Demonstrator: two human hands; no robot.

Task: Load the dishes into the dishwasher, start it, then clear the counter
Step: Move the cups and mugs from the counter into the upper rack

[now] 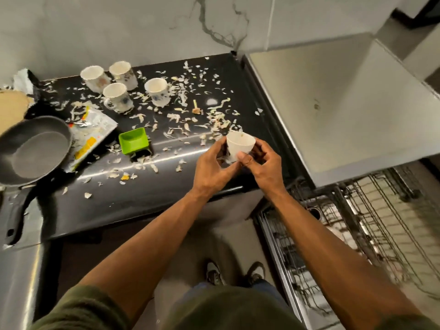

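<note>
Both my hands hold one white cup (239, 144) above the right part of the black counter (166, 191). My left hand (212, 167) grips its left side and my right hand (259, 164) pinches its right side, thumb on the front. Several more white patterned cups (117, 91) stand at the back of the counter. A grey frying pan (35, 148) sits at the left edge and a small green square dish (133, 140) lies mid-counter. The dishwasher's wire rack (357, 234) is pulled out at the lower right.
Pale vegetable scraps (214, 117) litter the whole counter. A torn foil packet (91, 132) lies beside the pan. A grey steel top (333, 103) stands right of the counter, above the rack. My feet (234, 272) stand on the floor between counter and rack.
</note>
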